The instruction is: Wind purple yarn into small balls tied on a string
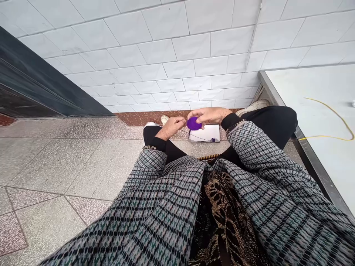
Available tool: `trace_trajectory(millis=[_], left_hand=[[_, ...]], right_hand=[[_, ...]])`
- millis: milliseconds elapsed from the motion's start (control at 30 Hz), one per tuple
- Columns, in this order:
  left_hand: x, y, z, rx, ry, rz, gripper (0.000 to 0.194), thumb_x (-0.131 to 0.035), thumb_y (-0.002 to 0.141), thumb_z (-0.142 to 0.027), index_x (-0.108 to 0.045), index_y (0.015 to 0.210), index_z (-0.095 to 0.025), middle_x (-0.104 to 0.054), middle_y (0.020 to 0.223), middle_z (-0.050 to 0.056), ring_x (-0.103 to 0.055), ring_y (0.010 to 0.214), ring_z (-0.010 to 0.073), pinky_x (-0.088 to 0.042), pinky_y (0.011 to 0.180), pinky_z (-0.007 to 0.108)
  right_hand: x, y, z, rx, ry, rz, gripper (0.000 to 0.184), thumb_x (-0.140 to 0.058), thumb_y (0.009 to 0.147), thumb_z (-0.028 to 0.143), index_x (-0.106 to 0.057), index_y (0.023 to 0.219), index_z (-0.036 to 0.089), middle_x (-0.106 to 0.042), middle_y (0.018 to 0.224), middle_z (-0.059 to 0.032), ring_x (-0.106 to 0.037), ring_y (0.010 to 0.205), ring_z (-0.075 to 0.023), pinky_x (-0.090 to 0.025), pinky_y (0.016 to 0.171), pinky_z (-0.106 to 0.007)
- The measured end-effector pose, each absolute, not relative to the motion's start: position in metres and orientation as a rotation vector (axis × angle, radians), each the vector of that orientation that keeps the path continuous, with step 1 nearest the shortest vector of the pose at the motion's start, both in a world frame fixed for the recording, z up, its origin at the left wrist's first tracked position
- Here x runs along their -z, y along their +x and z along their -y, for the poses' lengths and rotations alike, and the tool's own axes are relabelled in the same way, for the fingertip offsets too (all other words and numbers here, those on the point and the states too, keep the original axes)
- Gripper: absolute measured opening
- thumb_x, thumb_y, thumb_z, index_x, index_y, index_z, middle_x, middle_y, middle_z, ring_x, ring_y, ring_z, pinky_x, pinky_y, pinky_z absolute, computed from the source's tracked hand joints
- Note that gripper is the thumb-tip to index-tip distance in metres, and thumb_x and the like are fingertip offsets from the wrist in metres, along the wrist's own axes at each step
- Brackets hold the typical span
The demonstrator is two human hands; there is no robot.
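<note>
My right hand (213, 115) is wrapped round a small ball of purple yarn (194, 123), with the thumb on its near side. Just left of the ball, my left hand (172, 127) is closed in a pinch, with a thin dark strand of yarn at its fingertips. The strand slants down to the right across a shallow white box (205, 133) below my hands. A small purple piece (213, 140) shows at the box's near edge. My left fingertips almost meet the ball; whether they touch it I cannot tell.
A white-topped table (318, 162) with a metal edge stands on my right, with a yellow cord (342, 122) curved on it. A white tiled wall (166, 55) rises ahead. At far left is a dark door frame (55, 85); speckled floor tiles (69, 162) lie below.
</note>
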State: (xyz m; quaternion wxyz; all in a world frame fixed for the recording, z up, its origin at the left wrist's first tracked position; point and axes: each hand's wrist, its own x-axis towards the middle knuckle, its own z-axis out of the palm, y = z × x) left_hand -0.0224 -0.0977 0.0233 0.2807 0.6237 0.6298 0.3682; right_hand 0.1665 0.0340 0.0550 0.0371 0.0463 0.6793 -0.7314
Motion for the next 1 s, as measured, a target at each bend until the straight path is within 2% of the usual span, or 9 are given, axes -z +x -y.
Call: trace_trajectory(millis=[167,267,433,500,600,700,833,933,1000], left_hand=[[-0.012,-0.014,0.095,-0.984,1.511,-1.632,0.015,-0.047,0.074,-0.029,-0.05,0.064,-0.018,-0.041,0.056,-0.004,-0.034,0.05,0.009,-0.028,0.053,0.024],[-0.021,-0.001,0.097,-0.806,1.696,-1.556,0.02,-0.049,0.077,-0.032,-0.051,0.064,-0.017,-0.045,0.06,-0.002,-0.04,0.056,0.01,-0.032,0.057,0.024],[-0.052,0.012,0.106,-0.77,1.905,-1.522,0.025,-0.048,0.08,-0.036,-0.053,0.064,-0.017,-0.047,0.062,-0.002,-0.042,0.061,0.0113,-0.033,0.06,0.025],[-0.061,0.01,0.11,-0.841,1.902,-1.584,0.024,-0.048,0.079,-0.035,-0.052,0.064,-0.017,-0.047,0.061,-0.002,-0.041,0.061,0.0114,-0.034,0.061,0.025],[-0.064,-0.001,0.112,-0.987,1.818,-1.7,0.02,-0.048,0.077,-0.034,-0.054,0.066,-0.017,-0.047,0.062,-0.002,-0.042,0.061,0.0116,-0.034,0.062,0.025],[-0.051,-0.015,0.106,-1.138,1.698,-1.807,0.018,-0.048,0.076,-0.033,-0.054,0.069,-0.018,-0.047,0.061,-0.002,-0.041,0.06,0.012,-0.035,0.06,0.025],[-0.028,-0.021,0.097,-1.178,1.563,-1.861,0.017,-0.045,0.076,-0.031,-0.05,0.066,-0.019,-0.043,0.059,-0.003,-0.036,0.056,0.0111,-0.032,0.057,0.025],[-0.025,-0.008,0.097,-0.969,1.678,-1.736,0.019,-0.046,0.078,-0.032,-0.051,0.066,-0.018,-0.046,0.061,-0.003,-0.039,0.058,0.011,-0.032,0.058,0.025],[-0.033,0.004,0.099,-0.844,1.806,-1.644,0.021,-0.048,0.079,-0.033,-0.05,0.065,-0.018,-0.046,0.062,-0.003,-0.04,0.06,0.0109,-0.033,0.06,0.025]], right_hand=[[-0.061,0.158,-0.035,2.942,0.202,-2.001,0.033,-0.067,0.087,0.019,-0.048,0.113,0.018,-0.063,0.093,-0.0015,-0.062,0.067,-0.0086,-0.056,0.061,-0.02],[-0.061,0.151,-0.038,3.068,0.48,-2.11,0.032,-0.066,0.09,0.021,-0.043,0.111,0.022,-0.061,0.089,0.0013,-0.062,0.064,-0.0068,-0.056,0.061,-0.018],[-0.049,0.147,-0.039,2.292,0.986,-2.483,0.032,-0.066,0.084,0.008,-0.045,0.105,0.02,-0.059,0.08,0.0,-0.055,0.057,-0.0081,-0.047,0.046,-0.016],[-0.047,0.149,-0.036,2.009,0.909,-2.529,0.032,-0.068,0.081,0.006,-0.048,0.103,0.019,-0.059,0.079,-0.001,-0.055,0.058,-0.0095,-0.046,0.045,-0.017],[-0.049,0.156,-0.029,1.854,0.597,-2.45,0.032,-0.068,0.077,0.002,-0.054,0.102,0.017,-0.061,0.086,-0.0021,-0.057,0.064,-0.0097,-0.048,0.049,-0.017],[-0.056,0.162,-0.024,2.08,0.268,-2.261,0.036,-0.069,0.073,0.002,-0.056,0.104,0.016,-0.062,0.096,-0.0028,-0.061,0.073,-0.0101,-0.052,0.056,-0.017],[-0.063,0.161,-0.03,2.742,0.074,-2.055,0.043,-0.075,0.08,0.02,-0.048,0.114,0.018,-0.063,0.099,-0.0032,-0.063,0.074,-0.0097,-0.056,0.062,-0.02],[-0.062,0.155,-0.038,3.028,0.317,-2.093,0.04,-0.069,0.089,0.025,-0.042,0.118,0.021,-0.062,0.094,-0.0008,-0.062,0.07,-0.0076,-0.056,0.064,-0.018],[-0.058,0.15,-0.04,2.939,0.685,-2.169,0.032,-0.064,0.092,0.02,-0.041,0.114,0.021,-0.061,0.089,-0.0006,-0.06,0.065,-0.0072,-0.055,0.061,-0.018]])
